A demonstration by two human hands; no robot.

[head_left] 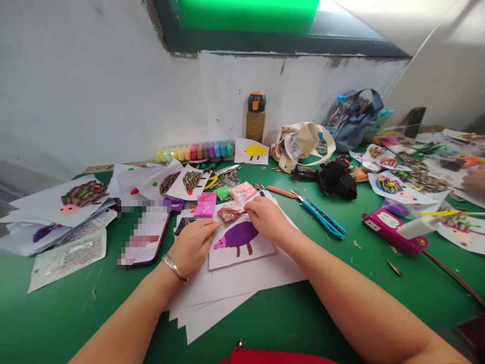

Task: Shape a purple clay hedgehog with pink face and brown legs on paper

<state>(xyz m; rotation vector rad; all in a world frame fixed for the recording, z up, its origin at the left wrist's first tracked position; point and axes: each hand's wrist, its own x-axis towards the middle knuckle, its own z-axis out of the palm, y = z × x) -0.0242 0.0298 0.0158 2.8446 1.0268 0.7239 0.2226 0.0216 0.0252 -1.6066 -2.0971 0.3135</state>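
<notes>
A white card (pixel 227 259) bears a purple hedgehog figure (pixel 240 235) with a pink head and brown legs. It lies on several white paper sheets (pixel 212 316). My left hand (pixel 194 246), with a silver bracelet at the wrist, rests at the card's upper left, its fingers pressed together; what they hold, if anything, is hidden. Over the card's upper right, my right hand (pixel 267 217) pinches the edge of a small clear packet of brown clay (pixel 229 214). Just behind are packets of pink clay (pixel 205 205) and green clay (pixel 223 192).
A phone (pixel 147 235) and stacked hedgehog pictures (pixel 49 205) lie left. Blue scissors (pixel 322 215), a magenta glue gun (pixel 392 230) and a black cloth item (pixel 338 178) are right. A bottle (pixel 256 119) stands behind. Another person's hand (pixel 474 179) shows far right.
</notes>
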